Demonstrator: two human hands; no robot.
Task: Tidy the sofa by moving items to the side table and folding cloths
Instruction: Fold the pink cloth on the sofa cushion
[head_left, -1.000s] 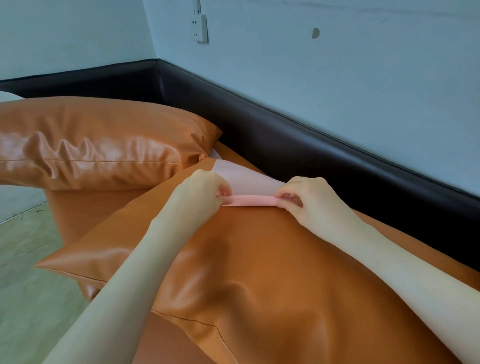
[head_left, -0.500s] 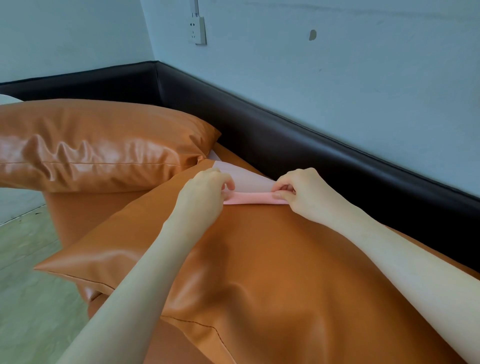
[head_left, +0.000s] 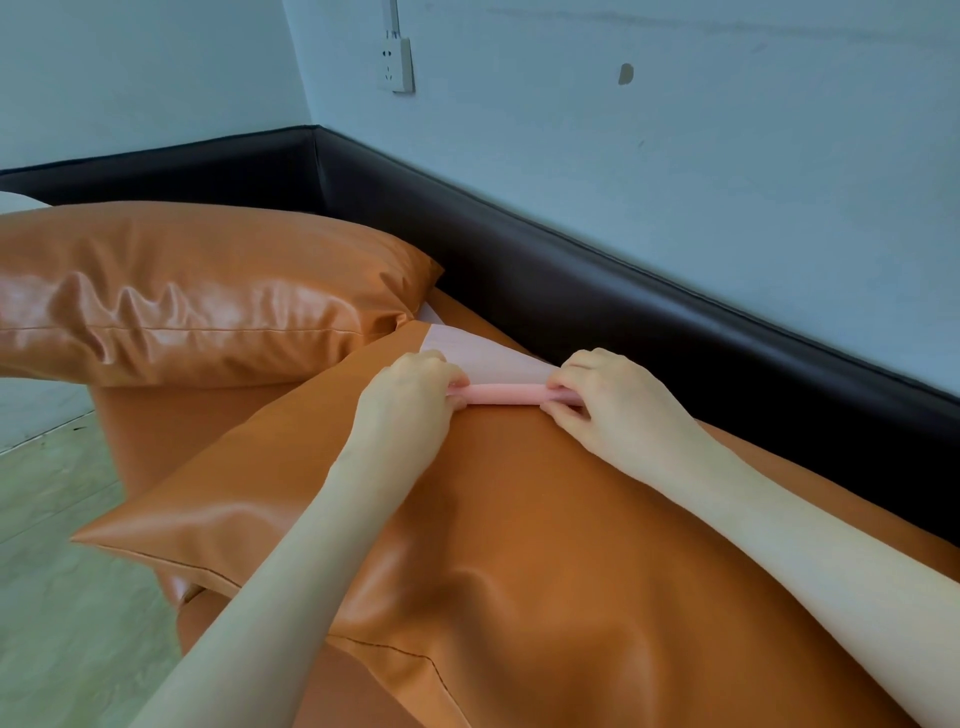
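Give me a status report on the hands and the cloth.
Left hand and right hand pinching ends of rolled pink cloth. Cloth on orange cushion. Nothing in the way.

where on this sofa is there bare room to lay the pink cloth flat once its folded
Bare: the near cushion top between the forearms, below the pink cloth. Crowded: its far corner, where left hand and right hand pinch the cloth, beside the far cushion.

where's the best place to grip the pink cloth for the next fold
Grip the pink cloth at the two ends of its rolled near edge, from the near side. That is where the left hand and right hand pinch it, on the cushion.
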